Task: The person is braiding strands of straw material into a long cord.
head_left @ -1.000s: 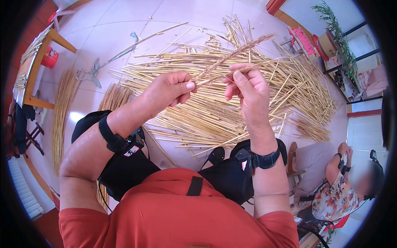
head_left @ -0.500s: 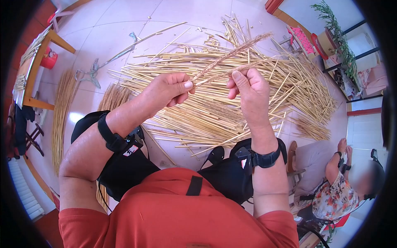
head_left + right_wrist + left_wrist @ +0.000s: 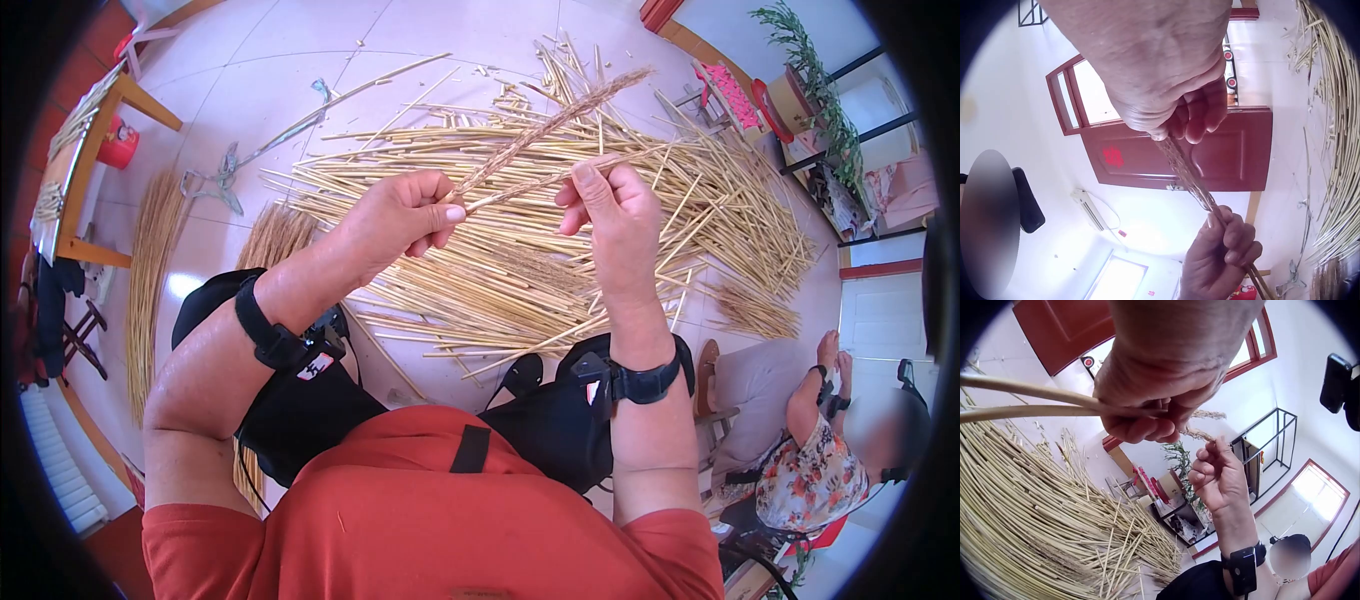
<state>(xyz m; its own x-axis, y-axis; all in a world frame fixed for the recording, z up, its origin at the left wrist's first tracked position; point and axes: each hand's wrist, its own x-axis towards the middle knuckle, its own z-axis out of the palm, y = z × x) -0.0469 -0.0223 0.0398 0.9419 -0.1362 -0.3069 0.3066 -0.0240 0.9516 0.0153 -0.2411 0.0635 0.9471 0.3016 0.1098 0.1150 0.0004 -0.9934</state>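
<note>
Slightly farther apart than a second ago are my left hand and right hand. With the left I pinch two stalks just below their plumes; one plume slants away free, the other I pinch with the right. Underneath, a reed pile spreads on the floor, close to its right edge.

Bright, glare on floor, dark edges
</note>
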